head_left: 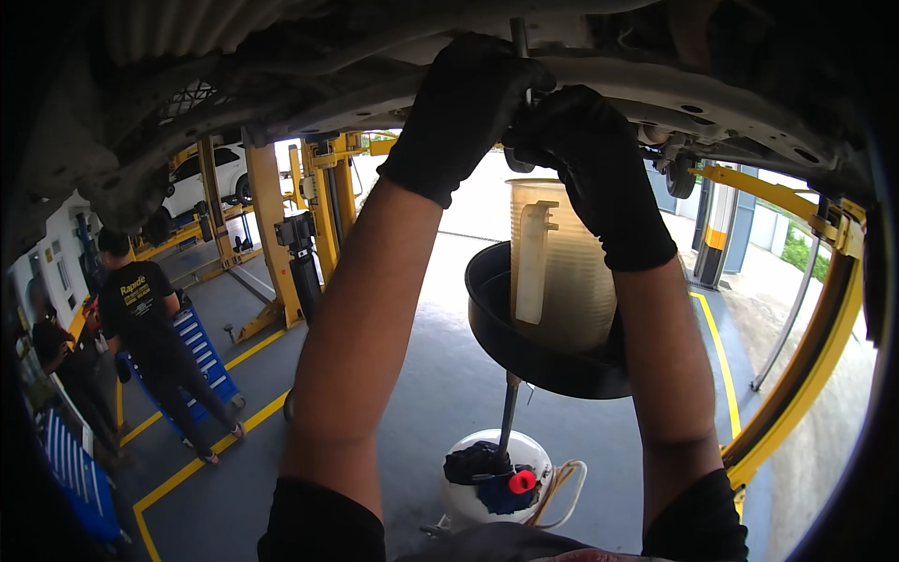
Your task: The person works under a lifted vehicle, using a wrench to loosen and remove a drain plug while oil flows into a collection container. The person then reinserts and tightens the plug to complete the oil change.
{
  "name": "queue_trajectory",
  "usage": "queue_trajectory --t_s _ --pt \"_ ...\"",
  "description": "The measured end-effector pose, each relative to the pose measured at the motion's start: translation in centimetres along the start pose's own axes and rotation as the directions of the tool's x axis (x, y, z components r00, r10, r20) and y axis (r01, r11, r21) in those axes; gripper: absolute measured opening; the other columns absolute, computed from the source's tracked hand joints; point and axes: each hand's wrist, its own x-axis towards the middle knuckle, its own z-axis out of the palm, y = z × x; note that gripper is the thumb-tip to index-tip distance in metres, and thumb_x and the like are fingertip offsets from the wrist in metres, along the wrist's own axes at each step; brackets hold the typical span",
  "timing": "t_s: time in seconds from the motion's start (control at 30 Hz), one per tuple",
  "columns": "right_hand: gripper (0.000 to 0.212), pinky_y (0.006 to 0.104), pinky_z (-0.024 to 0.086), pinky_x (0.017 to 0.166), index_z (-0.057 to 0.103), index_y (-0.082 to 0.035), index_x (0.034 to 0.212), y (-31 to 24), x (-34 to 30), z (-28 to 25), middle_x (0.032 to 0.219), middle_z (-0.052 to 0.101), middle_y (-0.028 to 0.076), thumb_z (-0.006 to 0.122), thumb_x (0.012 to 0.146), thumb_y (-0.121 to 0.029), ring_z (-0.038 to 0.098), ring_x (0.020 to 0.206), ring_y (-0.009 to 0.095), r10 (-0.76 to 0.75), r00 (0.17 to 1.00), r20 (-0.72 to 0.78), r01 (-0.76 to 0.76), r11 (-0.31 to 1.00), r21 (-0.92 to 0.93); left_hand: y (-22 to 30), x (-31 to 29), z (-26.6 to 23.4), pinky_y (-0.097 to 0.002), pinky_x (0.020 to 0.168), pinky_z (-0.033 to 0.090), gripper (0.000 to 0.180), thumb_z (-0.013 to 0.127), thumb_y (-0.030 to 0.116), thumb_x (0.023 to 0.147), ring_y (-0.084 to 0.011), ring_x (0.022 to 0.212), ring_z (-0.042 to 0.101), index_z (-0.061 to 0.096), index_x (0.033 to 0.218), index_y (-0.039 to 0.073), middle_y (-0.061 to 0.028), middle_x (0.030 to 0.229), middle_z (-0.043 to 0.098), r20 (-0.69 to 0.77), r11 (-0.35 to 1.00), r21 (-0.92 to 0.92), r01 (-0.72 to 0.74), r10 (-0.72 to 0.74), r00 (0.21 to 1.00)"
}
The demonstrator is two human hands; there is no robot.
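Both my hands, in black gloves, are raised against the underside of a lifted car (365, 103). My left hand (464, 108) is closed round a slim metal rod (520, 39), which shows above and below its fingers. Close beside it, my right hand (585, 140) is curled shut near the rod's lower end; what its fingers grip is hidden. Below the hands a cloudy translucent plastic container (571, 281) stands in a round black drain pan (496, 328). A metal tube (508, 417) carries the pan above a white tank (468, 506) with dark stains and a red cap (522, 481).
Yellow lift posts (272, 225) rise on the left, and a yellow lift column (824, 365) curves along the right. Two people stand at the left by blue tool carts (201, 347). Another car (211, 178) is raised farther back. Yellow lines (201, 459) mark the grey floor.
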Motion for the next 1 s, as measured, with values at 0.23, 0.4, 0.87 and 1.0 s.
queue_trajectory --t_s 0.23,0.4,0.87,1.0 --pt "0.028 0.0355 0.060 0.078 0.069 -0.002 0.117 -0.9 0.0 -0.1 0.101 0.073 0.010 0.075 0.090 -0.004 0.072 0.086 0.023 -0.314 0.944 0.100 0.329 0.876 -0.352 -0.5 0.4 -0.6 -0.0363 0.080 0.056 0.019 0.074 0.017 0.085 -0.0233 0.090 0.066 0.077 0.103 0.018 -0.0041 0.086 0.070 0.155 0.950 -0.192 0.248 -0.220 0.963" --pt "0.026 0.0336 0.062 0.083 0.071 -0.004 0.116 -0.6 0.3 -0.4 0.106 0.070 0.011 0.074 0.091 0.001 0.072 0.095 0.023 -0.092 0.995 0.035 0.097 0.974 -0.206 -0.1 1.0 -1.1 -0.0329 0.076 0.053 0.013 0.069 0.020 0.094 -0.0166 0.085 0.066 0.075 0.097 0.008 -0.0067 0.090 0.068 0.192 0.954 -0.193 0.228 -0.191 0.963" --pt "0.020 0.0298 0.061 0.072 0.075 -0.005 0.104 -2.2 1.1 1.2 0.089 0.073 0.009 0.081 0.084 -0.006 0.074 0.083 0.018 -0.020 0.999 -0.049 0.013 0.991 -0.135 0.1 1.0 -1.6 -0.0319 0.072 0.057 0.012 0.072 0.020 0.093 -0.0183 0.083 0.071 0.077 0.099 0.012 -0.0063 0.084 0.072 0.144 0.975 0.058 0.216 -0.222 0.964" --pt "0.020 0.0274 0.058 0.074 0.066 -0.002 0.104 -1.3 0.5 0.7 0.088 0.070 0.007 0.079 0.089 -0.007 0.071 0.088 0.016 -0.394 0.917 0.067 0.392 0.851 -0.349 1.3 1.8 -1.8 -0.0303 0.074 0.055 0.018 0.075 0.022 0.093 -0.0151 0.079 0.069 0.075 0.102 0.007 -0.0051 0.085 0.071 0.438 0.323 -0.596 0.735 -0.637 0.635"
